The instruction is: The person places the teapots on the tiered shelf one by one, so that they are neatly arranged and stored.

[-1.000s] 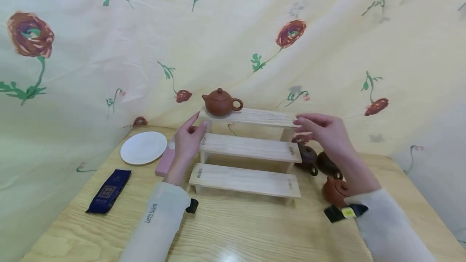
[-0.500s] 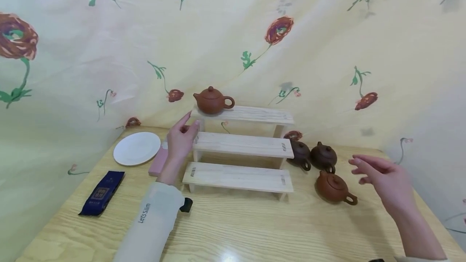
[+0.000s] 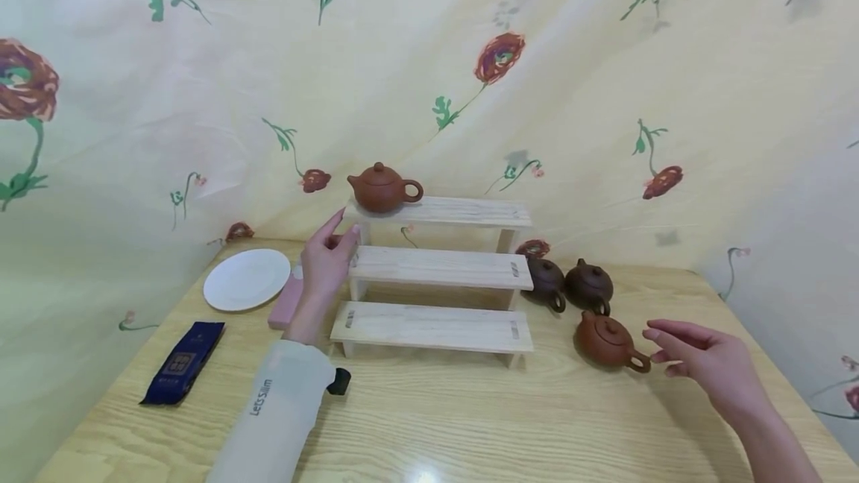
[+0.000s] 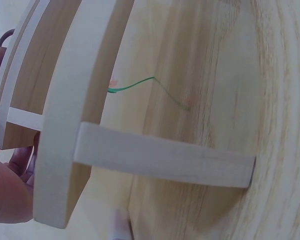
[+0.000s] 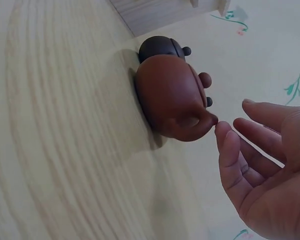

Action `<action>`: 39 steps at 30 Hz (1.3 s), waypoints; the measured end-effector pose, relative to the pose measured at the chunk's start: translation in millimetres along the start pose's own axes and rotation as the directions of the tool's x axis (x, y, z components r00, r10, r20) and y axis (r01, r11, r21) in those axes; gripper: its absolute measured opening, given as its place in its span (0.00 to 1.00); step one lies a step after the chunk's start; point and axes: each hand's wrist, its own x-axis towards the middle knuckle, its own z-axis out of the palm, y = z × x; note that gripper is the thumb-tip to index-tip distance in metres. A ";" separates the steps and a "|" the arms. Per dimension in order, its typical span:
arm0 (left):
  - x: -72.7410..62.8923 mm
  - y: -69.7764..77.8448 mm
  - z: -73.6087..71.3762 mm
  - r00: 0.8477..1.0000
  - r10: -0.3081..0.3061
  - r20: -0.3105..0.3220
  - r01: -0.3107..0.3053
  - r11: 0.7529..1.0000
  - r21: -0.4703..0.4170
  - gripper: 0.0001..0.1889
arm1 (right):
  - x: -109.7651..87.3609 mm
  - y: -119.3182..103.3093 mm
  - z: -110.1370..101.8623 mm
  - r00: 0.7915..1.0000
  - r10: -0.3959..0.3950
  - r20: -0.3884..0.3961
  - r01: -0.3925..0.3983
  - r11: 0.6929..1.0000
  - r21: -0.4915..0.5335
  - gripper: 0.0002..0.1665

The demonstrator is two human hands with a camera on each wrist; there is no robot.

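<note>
Packet (image 3: 183,364), dark blue, lies flat on the wooden table (image 3: 470,416) near a white plate (image 3: 247,279) and a pink box (image 3: 286,305), all off to one side, I judge, so the middle goes to the wooden stand (image 3: 443,267). From my remote post I see the left hand (image 3: 325,265) holding the top tier's left end between thumb and fingers, apparently to steady it beneath the terracotta teapot (image 3: 379,189) perched upright there, spout pointing left. By the stand's right side sit a dark teapot (image 3: 546,283) and a second dark teapot (image 3: 589,286), seemingly grouped for easy reach. In front, a red-brown teapot (image 3: 606,341) stands upright, handle angled conveniently toward the right hand (image 3: 714,370), whose thumb and fingers are parted, gripping nothing; I cannot tell whether a fingertip touches the handle.
</note>
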 end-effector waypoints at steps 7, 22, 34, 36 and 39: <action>-0.2 -0.8 0.3 1.000 0.000 -0.004 0.000 1.000 0.011 0.26 | -1.1 7.9 -1.0 1.000 0.027 0.016 -0.025 0.993 -0.112 0.10; -0.7 -4.0 0.7 0.999 0.036 -0.016 -0.036 0.999 0.001 0.25 | -2.9 17.2 -1.0 0.980 0.067 0.188 -0.034 0.985 -0.171 0.12; -4.1 -7.4 4.2 0.999 0.031 -0.012 -0.031 0.999 0.011 0.25 | -4.2 23.0 -3.2 0.961 0.048 0.273 -0.013 0.991 -0.130 0.14; -5.1 -7.1 4.0 0.999 0.033 -0.028 -0.032 0.999 0.016 0.25 | -3.8 22.4 -3.0 0.959 0.059 0.277 -0.025 0.992 -0.126 0.15; -5.3 -6.5 4.0 0.998 0.048 -0.047 -0.047 0.998 0.029 0.25 | -3.1 20.3 -3.2 0.956 0.067 0.284 -0.033 0.992 -0.123 0.15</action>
